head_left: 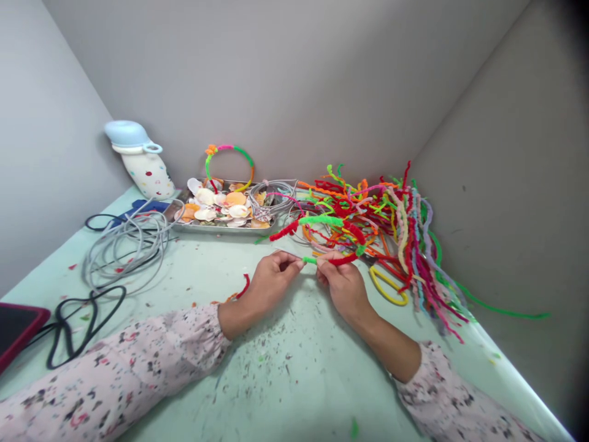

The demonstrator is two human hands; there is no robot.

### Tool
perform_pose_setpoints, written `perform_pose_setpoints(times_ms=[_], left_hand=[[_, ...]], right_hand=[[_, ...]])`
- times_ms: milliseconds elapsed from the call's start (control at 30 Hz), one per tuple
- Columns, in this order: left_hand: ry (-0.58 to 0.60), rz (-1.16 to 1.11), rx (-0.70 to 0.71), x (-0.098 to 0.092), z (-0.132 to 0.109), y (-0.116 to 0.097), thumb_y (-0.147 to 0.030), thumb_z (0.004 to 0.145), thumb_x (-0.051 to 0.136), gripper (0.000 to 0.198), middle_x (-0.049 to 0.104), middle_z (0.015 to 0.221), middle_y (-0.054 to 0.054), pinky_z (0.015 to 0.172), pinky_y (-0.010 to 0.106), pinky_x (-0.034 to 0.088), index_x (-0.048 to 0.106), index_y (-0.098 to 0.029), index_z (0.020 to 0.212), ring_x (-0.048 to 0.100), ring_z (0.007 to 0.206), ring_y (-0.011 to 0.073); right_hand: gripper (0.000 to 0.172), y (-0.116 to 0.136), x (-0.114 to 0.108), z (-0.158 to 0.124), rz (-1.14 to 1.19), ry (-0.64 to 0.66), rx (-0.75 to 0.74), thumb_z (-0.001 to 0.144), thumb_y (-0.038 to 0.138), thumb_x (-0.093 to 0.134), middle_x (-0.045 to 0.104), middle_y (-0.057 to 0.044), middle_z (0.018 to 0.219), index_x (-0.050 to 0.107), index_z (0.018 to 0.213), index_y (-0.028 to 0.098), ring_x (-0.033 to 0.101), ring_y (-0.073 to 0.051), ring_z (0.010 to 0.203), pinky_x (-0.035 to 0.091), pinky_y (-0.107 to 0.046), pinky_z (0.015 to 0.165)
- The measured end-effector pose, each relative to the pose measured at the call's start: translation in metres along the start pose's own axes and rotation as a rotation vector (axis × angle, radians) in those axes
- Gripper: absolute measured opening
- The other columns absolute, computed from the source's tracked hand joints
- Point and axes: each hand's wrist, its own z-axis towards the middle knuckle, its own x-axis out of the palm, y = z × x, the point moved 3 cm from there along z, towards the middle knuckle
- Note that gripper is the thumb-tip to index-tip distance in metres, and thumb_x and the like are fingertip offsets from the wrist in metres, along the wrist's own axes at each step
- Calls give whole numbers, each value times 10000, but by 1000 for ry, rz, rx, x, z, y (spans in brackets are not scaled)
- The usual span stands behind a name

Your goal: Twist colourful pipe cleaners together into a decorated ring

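Observation:
In the middle of the head view, both hands pinch a curved wire hoop wrapped in red and green pipe cleaners [353,231]. My left hand [272,279] grips at the thin bare wire beside a short green wrap, thumb against index finger. Close to its right, my right hand [343,283] is closed on the wrapped part where green meets red. From there the hoop curves up and back to the left, ending in a loose red tip above my left hand. A red and orange pipe cleaner piece [243,287] lies partly hidden behind my left wrist.
A metal tray [216,229] of seashells stands at the back, with a finished-looking colourful hoop [253,164] upright in it. Left are a bottle [146,169], grey wire coils [99,258], a black cord [94,301] and a red-edged device [39,319]. Right lie piled pipe cleaners [405,227] and yellow-handled scissors [389,294].

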Motion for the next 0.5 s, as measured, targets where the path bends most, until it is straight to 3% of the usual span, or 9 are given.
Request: perform_pose_setpoints(times_ms=[500], left_hand=[[-8, -40, -39, 0, -1, -4, -372, 742, 626, 248, 666, 746, 38, 614, 246, 418, 657, -129, 783, 578, 689, 152]], right_hand=[[217, 6, 0, -3, -76, -10, -90, 843, 353, 483, 505, 36, 609, 535, 692, 205, 463, -132, 583, 366, -252, 603]])
